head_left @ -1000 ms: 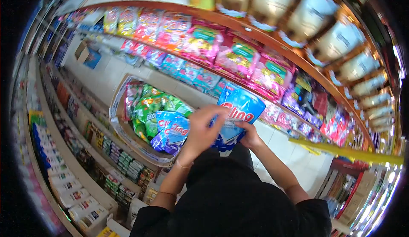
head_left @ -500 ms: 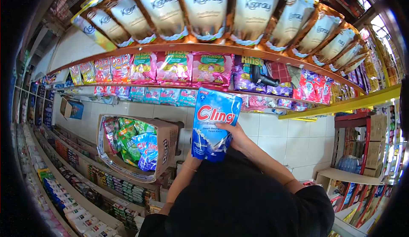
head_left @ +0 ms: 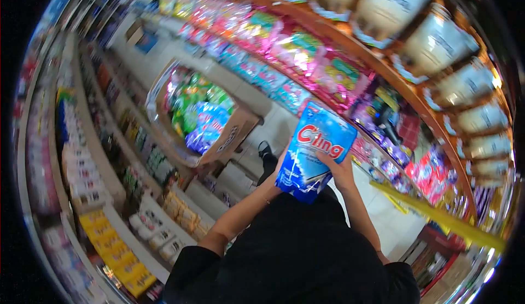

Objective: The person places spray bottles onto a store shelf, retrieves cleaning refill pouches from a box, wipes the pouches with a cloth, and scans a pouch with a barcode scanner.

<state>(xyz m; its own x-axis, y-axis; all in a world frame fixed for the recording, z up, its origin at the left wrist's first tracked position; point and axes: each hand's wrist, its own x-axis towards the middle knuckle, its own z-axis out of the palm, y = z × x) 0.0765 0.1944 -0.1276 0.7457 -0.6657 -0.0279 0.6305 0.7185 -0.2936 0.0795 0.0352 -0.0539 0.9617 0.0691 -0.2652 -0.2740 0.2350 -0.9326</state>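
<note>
A blue Cling pouch (head_left: pixel 313 153) is held tilted in front of my body. My right hand (head_left: pixel 340 168) grips its right side, with fingers over the front near the red lettering. At the pouch's left edge, my left hand (head_left: pixel 282 164) is mostly hidden behind it and supports it. Left of the hands stands an open cardboard box (head_left: pixel 238 134) holding green pouches (head_left: pixel 198 93) and blue pouches (head_left: pixel 210 122).
Gold and white pouches (head_left: pixel 391 6) line the upper shelf. Pink packets (head_left: pixel 298 50) sit on the shelf below. Low shelves of small goods run along the left, with yellow packs (head_left: pixel 117 252). A yellow bar (head_left: pixel 437 214) crosses at right.
The view has turned and the shelves now slant down to the right. The pouch, still held, has shifted right in view and tilted. A shoe now shows beside the box.
</note>
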